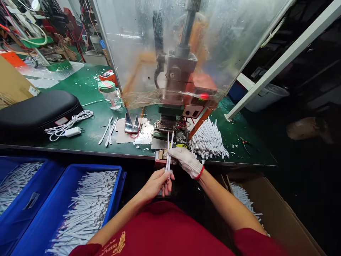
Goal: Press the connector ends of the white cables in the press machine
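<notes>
Left hand (157, 185) and white-gloved right hand (185, 161) close together, both pinching white plastic strips (168, 151) upright, just off green bench edge (80, 151). Firm pinch near strip ends should keep pair aligned, limit flex. Press base (166, 122) just ahead; blue crate rim (106, 167) near left, cardboard box (269, 209) near right. Working room narrow: gap between crate and box, below bench edge.
</notes>
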`<state>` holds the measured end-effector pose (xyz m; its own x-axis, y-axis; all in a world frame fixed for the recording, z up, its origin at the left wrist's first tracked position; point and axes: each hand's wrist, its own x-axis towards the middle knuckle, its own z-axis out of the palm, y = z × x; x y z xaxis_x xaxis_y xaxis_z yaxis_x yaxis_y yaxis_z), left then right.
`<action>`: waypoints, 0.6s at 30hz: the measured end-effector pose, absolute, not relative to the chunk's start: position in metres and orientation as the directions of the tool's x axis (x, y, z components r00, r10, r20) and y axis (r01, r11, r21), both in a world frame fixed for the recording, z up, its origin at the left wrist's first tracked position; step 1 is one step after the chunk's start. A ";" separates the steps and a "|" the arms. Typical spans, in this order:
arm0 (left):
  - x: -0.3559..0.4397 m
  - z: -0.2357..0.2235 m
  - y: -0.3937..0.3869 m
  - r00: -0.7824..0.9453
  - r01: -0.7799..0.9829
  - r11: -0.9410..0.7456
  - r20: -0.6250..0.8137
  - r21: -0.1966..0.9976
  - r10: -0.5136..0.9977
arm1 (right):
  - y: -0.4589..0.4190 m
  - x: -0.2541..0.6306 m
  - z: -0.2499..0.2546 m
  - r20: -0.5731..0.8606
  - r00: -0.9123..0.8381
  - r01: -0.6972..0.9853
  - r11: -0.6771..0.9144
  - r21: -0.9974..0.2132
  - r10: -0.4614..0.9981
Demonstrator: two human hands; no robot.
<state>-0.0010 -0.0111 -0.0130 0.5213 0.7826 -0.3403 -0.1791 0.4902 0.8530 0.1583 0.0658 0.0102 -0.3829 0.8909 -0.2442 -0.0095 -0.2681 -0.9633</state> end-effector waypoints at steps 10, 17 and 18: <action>-0.008 -0.002 0.003 0.510 -0.102 0.499 -0.386 0.861 0.769 | 0.085 0.140 0.003 -0.359 -0.332 -0.240 -0.446 -0.862 0.872; -0.007 -0.002 0.006 0.466 -0.115 0.531 -0.426 0.840 0.775 | 0.090 0.137 0.000 -0.385 -0.345 -0.258 -0.481 -0.838 0.856; -0.006 -0.002 0.006 0.464 -0.121 0.531 -0.425 0.839 0.777 | 0.090 0.136 0.001 -0.387 -0.346 -0.258 -0.483 -0.837 0.855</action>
<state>-0.0064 0.0063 -0.0017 0.4638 0.7774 -0.4250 -0.1206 0.5306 0.8390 0.1363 0.0900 0.0008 -0.3459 0.8549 -0.3866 -0.2579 -0.4828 -0.8369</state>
